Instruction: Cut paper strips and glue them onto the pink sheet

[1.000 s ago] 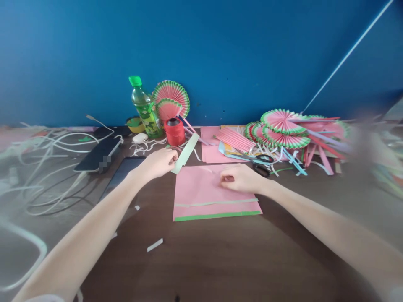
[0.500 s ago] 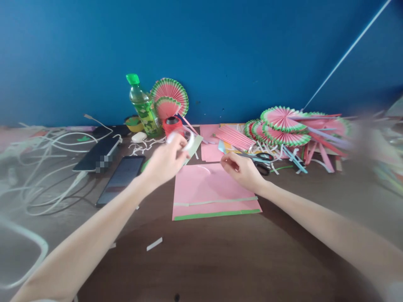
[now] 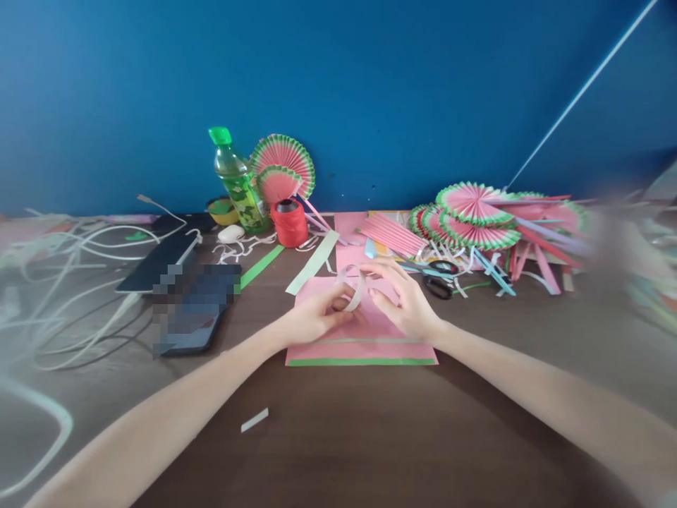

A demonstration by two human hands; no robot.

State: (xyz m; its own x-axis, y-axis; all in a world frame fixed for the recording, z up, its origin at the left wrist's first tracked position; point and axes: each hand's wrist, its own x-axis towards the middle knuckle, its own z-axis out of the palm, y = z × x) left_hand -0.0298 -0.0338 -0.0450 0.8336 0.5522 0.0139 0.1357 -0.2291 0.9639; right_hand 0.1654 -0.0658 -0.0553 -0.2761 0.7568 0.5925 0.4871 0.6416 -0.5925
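Observation:
My left hand (image 3: 312, 317) and my right hand (image 3: 399, 296) meet above a pink paper sheet (image 3: 364, 339) with a green strip along its near edge. Between their fingertips they pinch a small white tape ring (image 3: 354, 291). A pale green paper strip (image 3: 313, 262) lies just behind the sheet, and a darker green strip (image 3: 259, 267) lies to its left. Black scissors (image 3: 438, 276) rest to the right of my right hand.
A green bottle (image 3: 235, 180), a red spool (image 3: 288, 222) and folded watermelon fans (image 3: 283, 166) stand at the blue wall. More fans and paper strips (image 3: 486, 222) pile at right. Phones (image 3: 183, 296) and white cables (image 3: 68, 282) lie at left. A paper scrap (image 3: 254, 420) sits near me.
My left hand came down from the pale green strip to the pink sheet. Both hands closed together on the tape ring over the sheet.

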